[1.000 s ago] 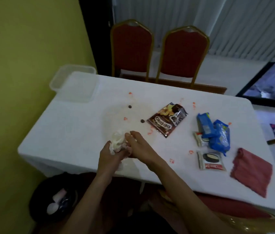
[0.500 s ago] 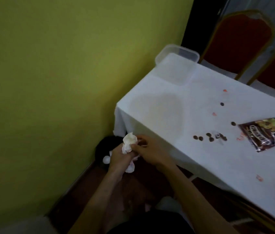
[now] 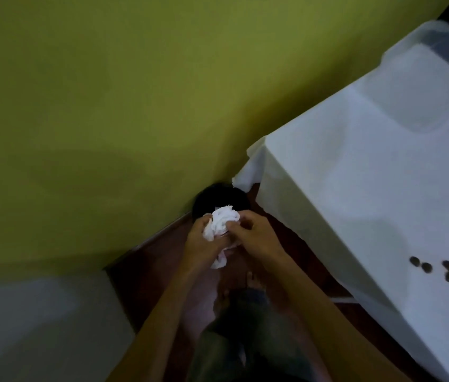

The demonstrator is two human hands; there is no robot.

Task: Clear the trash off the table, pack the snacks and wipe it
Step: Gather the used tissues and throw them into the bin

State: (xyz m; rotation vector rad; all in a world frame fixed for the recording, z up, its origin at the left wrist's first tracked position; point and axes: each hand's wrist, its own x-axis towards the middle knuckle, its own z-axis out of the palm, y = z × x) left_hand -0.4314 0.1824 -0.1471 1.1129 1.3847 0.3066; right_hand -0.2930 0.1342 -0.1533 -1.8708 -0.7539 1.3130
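Far left of both hands: flat olive-green painted wall [image 3: 107, 106], running down to a strip of dark reddish-brown floor [image 3: 146, 271].

Left hand [image 3: 200, 242]: fingers curled round the near-left side of a crumpled white paper wad [image 3: 222, 223] with faint pink marks. A loose tail of paper hangs below the palm.

Wad position: in the air between the two hands and off the table. It is directly in front of a round black waste bin [image 3: 218, 197], which stands on the floor just beyond the knuckles, against the wall. Bin contents hidden by the wad and by shadow.

Right hand [image 3: 259, 237]: thumb and fingertips pinch the wad's right edge, other fingers bent. Both hands are closed on the one wad; neither is free.

Handling estimate: very light, soft, compressible, not fragile, little slip risk. Damp or dry, cannot tell. Best held round the bulk of the ball with the hanging tail tucked in, so nothing trails over the bin rim. One hand would probably suffice.

Right of the right hand: rectangular table under a white cloth [image 3: 342, 188], its corner drape near the bin. Well to the right on it is a cluster of small round brown chocolate candies [image 3: 426, 267]. Beyond them, at the far edge, is a clear rectangular plastic container [image 3: 422, 86].
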